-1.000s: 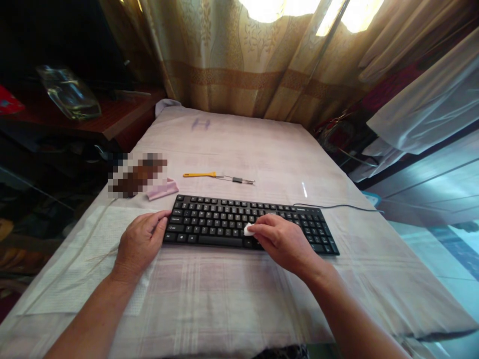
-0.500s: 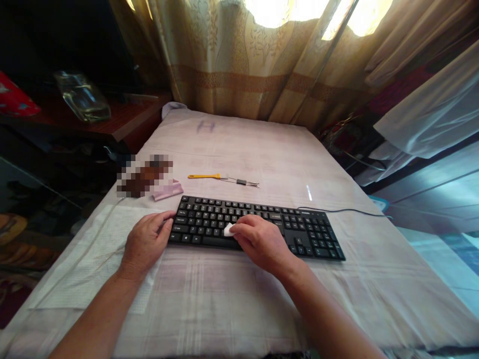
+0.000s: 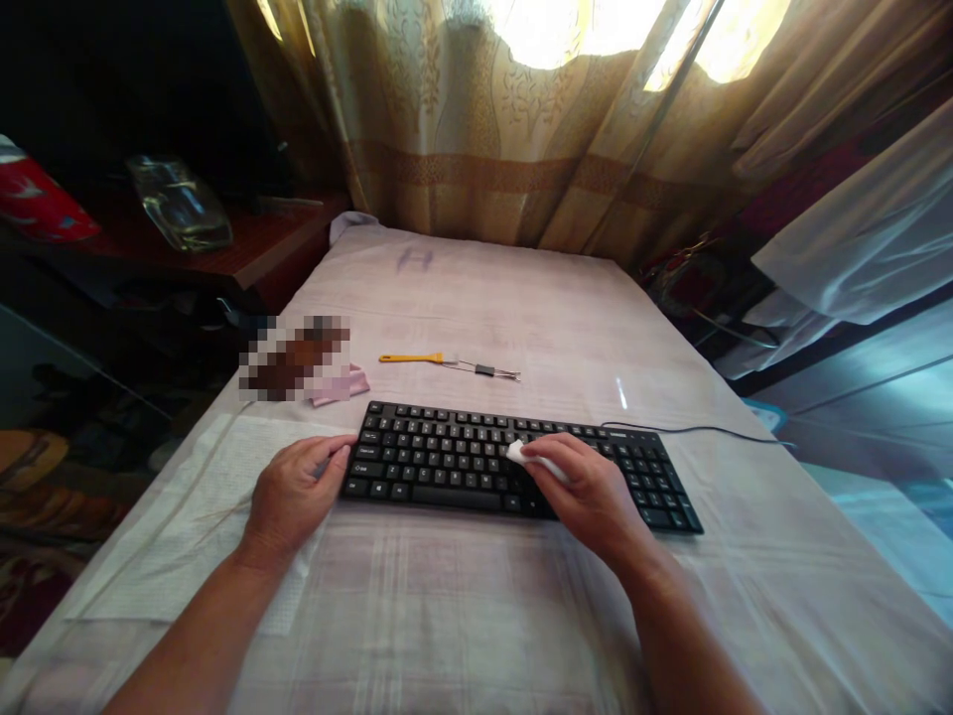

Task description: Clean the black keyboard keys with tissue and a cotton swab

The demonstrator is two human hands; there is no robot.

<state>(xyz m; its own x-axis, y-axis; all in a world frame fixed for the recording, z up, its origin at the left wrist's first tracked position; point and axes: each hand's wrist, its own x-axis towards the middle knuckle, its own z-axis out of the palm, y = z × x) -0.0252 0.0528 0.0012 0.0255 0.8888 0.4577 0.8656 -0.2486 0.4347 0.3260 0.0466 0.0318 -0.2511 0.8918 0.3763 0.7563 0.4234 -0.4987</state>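
Note:
A black keyboard [image 3: 432, 462] lies flat on the cloth-covered surface. My left hand [image 3: 302, 492] grips its left edge between thumb and fingers. Over the right-middle keys, my right hand [image 3: 588, 487] is closed on a small white wad [image 3: 516, 452] that touches the keys. Behind the keyboard lie a yellow-handled brush [image 3: 409, 358] and, beside its bristles, a thin wire tool [image 3: 483, 370] with a dark middle piece. A folded pink cloth [image 3: 342, 385] is at the back left.
A white paper towel [image 3: 186, 526] with thin sticks on it spreads under my left forearm. A blurred-out brown object [image 3: 294, 359] lies behind it. The keyboard cable [image 3: 700, 429] runs right. A glass jar [image 3: 183, 204] and a red container [image 3: 45, 199] are on a side table.
My right hand has moved to the right along the keys with the white wad, from the middle letters to the right-hand ones. My left hand keeps its grip on the keyboard's left edge.

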